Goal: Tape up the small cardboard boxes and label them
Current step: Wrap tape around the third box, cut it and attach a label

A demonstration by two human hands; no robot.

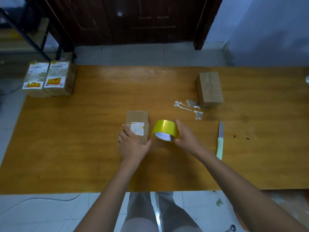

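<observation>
Head view. A wooden table [83,131] with an orange-brown top stands on a pale tiled floor [33,213]. Behind it are a dark wooden door [133,19] and a bluish wall [267,27]; a black metal frame [30,30] stands at far left. Torn tape scraps [189,107] are stuck to the tabletop right of centre.

The print on the labels of the two labelled boxes [48,79] at the far left corner is too blurred to read. A pale object at the right edge is cut off and cannot be identified.

The small cardboard box [138,125] lies at table centre, a partly torn white label on top. The left hand [132,144] rests on its near end, fingers extended along the left side, thumb at the right corner. Just right of the box, the right hand [184,136] grips the yellow tape roll [164,130], fingers curled around its right side. A plain cardboard box [209,89] sits well apart at far right. A knife [220,141] with a pale green handle lies right of the right hand.
</observation>
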